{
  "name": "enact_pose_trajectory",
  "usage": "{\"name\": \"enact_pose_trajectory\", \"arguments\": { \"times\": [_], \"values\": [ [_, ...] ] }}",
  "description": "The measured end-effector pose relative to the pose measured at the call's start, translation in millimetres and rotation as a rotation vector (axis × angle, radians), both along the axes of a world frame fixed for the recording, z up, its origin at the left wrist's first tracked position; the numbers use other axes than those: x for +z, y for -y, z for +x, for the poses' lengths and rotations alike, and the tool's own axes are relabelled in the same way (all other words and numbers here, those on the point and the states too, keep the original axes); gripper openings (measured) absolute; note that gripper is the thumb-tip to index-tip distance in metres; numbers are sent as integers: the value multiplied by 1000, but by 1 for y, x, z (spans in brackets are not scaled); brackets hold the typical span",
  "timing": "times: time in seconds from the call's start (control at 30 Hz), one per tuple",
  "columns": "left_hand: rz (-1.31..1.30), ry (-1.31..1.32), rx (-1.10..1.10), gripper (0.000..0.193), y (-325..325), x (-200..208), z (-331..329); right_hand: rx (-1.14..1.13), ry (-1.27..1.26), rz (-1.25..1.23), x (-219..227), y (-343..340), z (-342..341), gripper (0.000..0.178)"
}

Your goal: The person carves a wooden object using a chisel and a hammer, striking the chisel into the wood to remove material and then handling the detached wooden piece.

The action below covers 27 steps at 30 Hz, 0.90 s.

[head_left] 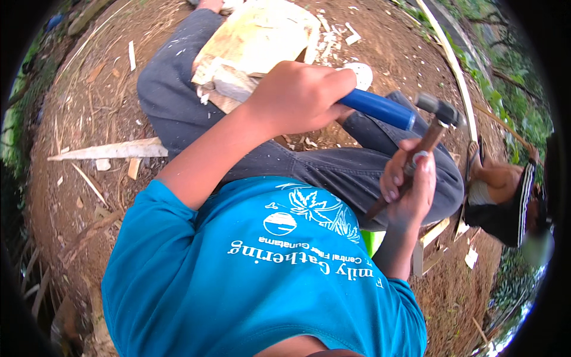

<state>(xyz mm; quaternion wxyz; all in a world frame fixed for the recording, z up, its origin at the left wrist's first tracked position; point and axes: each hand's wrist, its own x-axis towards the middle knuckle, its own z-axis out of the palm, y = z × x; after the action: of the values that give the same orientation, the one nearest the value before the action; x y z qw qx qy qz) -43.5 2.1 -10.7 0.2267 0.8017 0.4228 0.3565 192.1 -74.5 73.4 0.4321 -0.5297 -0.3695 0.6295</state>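
My left hand is wrapped round a tool with a blue cylindrical handle; its working end is hidden behind the fist. My right hand grips the wooden shaft of a hammer, with the dark metal head up, close beside the free end of the blue handle. The two appear apart, though depth is hard to judge. Beyond my left hand, between my bent legs, rests a large pale block of wood with rough, cut edges. A greyish, splintered piece of wood lies at its near edge.
Wood chips litter the brown dirt. A long pointed wood offcut lies to the left, and a long pale pole runs along the right. Another person in dark clothing is at the far right. Plants grow beyond.
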Motion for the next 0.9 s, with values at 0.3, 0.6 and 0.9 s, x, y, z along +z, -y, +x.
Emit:
{"name": "enact_pose_trajectory", "arguments": {
  "times": [0.3,0.6,0.9],
  "values": [
    [73,132,42,29,5,7,21,-129,2,38,11,14,5,39],
    [66,99,76,25,7,17,17,-165,-21,88,26,12,25,39],
    [118,96,88,26,7,9,21,-124,-53,194,11,22,17,40]
  ]
}}
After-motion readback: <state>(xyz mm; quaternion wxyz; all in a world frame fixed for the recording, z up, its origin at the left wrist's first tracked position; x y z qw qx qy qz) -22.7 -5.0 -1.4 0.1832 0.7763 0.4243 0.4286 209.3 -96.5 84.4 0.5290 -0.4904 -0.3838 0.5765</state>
